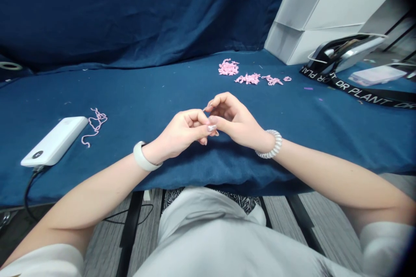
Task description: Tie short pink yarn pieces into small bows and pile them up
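Observation:
Both hands meet above the front part of the blue cloth. The fingers of my left hand (186, 132) are closed in a pinch, the thumb pressed towards the index finger. My right hand (235, 121) is curled, its thumb and fingertips up against the left fingertips. Anything held between them is too small or hidden to make out. Beyond the hands lie a heap of small pink yarn pieces (228, 67), a second heap (248, 78) and a few looser pieces (273, 80). A loose length of pink yarn (95, 122) lies to the left.
A white power bank (55, 142) with a black cable (30, 186) lies at the left. On the right are a black lettered strap (354, 93), a bag-like item (347, 52) and a pale flat box (377, 75). White boxes (312, 8) stand at the back right, beside a blue curtain (139, 13).

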`<state>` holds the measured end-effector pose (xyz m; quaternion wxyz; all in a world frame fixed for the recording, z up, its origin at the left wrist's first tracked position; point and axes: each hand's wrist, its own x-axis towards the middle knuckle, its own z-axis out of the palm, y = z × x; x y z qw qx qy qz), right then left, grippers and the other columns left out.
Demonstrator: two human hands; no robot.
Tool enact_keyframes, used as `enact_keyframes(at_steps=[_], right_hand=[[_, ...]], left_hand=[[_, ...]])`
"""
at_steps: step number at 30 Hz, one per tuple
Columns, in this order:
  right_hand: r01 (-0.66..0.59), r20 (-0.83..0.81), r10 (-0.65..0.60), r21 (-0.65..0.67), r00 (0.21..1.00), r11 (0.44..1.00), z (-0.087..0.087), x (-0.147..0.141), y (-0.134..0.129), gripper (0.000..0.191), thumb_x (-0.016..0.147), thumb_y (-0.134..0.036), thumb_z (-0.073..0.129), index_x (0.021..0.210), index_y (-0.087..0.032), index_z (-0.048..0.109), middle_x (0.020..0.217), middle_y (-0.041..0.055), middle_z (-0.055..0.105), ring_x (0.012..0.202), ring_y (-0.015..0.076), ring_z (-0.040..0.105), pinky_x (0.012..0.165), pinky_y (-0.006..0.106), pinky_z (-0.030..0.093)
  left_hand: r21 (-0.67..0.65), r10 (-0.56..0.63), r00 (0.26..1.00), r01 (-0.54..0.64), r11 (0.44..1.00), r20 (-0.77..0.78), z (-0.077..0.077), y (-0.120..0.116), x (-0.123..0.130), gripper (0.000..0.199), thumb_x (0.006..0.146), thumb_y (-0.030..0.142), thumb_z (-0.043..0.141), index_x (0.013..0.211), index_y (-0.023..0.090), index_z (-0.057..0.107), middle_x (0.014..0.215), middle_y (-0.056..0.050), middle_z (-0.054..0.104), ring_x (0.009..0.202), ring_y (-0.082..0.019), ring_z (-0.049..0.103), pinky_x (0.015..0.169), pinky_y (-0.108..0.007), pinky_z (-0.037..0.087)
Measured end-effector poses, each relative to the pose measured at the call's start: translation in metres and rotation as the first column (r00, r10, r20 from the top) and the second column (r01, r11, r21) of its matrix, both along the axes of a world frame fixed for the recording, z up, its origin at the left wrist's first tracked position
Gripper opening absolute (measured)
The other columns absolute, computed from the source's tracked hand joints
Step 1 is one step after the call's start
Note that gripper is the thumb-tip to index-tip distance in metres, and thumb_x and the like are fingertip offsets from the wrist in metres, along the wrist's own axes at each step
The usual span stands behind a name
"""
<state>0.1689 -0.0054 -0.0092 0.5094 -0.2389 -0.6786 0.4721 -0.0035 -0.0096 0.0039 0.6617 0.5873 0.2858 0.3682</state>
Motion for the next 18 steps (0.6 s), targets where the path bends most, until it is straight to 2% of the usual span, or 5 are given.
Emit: enact_keyframes(at_steps=[5, 8, 12, 15, 18], right_hand=[[0.02, 0.007, -0.02, -0.024, 1.0, 0.999, 0.005, 0.004, 0.003, 0.04, 0.088, -0.056, 0.051, 0.09, -0.016, 0.05, 0.084, 0.0023, 0.053, 0.073, 0.0088, 0.053, 0.069, 0.022, 0.048], [0.014, 0.137, -0.015, 0.012, 0.99, 1.0, 0.007, 0.012, 0.007, 0.043, 0.093, -0.055, 0.041, 0.082, -0.014, 0.052, 0.076, 0.0023, 0.054, 0.07, 0.0088, 0.052, 0.068, 0.023, 0.045], [0.007, 0.337, -0.055, 0.143, 0.94, 0.99, 0.007, 0.019, 0.008, 0.045, 0.096, -0.052, 0.037, 0.079, -0.013, 0.052, 0.073, 0.0024, 0.054, 0.066, 0.009, 0.049, 0.065, 0.024, 0.041], [-0.089, 0.391, 0.023, 0.152, 0.92, 0.984, 0.007, 0.019, 0.004, 0.044, 0.098, -0.048, 0.035, 0.079, -0.012, 0.051, 0.072, 0.0019, 0.055, 0.065, 0.0085, 0.049, 0.065, 0.023, 0.041], [-0.177, 0.37, 0.12, 0.126, 0.921, 0.976, 0.009, 0.016, -0.001, 0.039, 0.099, -0.042, 0.036, 0.079, -0.012, 0.052, 0.072, 0.0008, 0.055, 0.064, 0.0067, 0.05, 0.065, 0.02, 0.041]], left_hand=[[-0.084, 0.042, 0.998, -0.039, 0.996, 0.044, 0.004, -0.002, 0.001, 0.024, 0.072, 0.026, 0.076, 0.074, 0.012, 0.056, 0.069, -0.001, 0.064, 0.052, -0.005, 0.056, 0.053, -0.016, 0.051], [-0.117, 0.061, 0.996, -0.054, 0.992, 0.06, 0.006, -0.002, 0.002, 0.026, 0.07, 0.026, 0.077, 0.074, 0.012, 0.055, 0.067, 0.0, 0.063, 0.052, -0.005, 0.055, 0.054, -0.017, 0.051], [-0.13, 0.039, 0.995, -0.027, 0.991, 0.092, 0.006, -0.003, 0.002, 0.026, 0.072, 0.025, 0.076, 0.075, 0.012, 0.054, 0.066, 0.001, 0.063, 0.051, -0.004, 0.055, 0.056, -0.018, 0.052], [-0.106, 0.005, 0.995, 0.006, 0.994, 0.1, 0.005, -0.002, 0.001, 0.024, 0.075, 0.025, 0.074, 0.076, 0.012, 0.054, 0.068, 0.001, 0.064, 0.053, -0.004, 0.056, 0.057, -0.017, 0.052], [-0.036, -0.052, 0.995, 0.056, 0.998, 0.09, 0.002, -0.001, 0.0, 0.022, 0.077, 0.024, 0.072, 0.076, 0.012, 0.054, 0.068, 0.0, 0.064, 0.054, -0.005, 0.058, 0.056, -0.015, 0.052]])
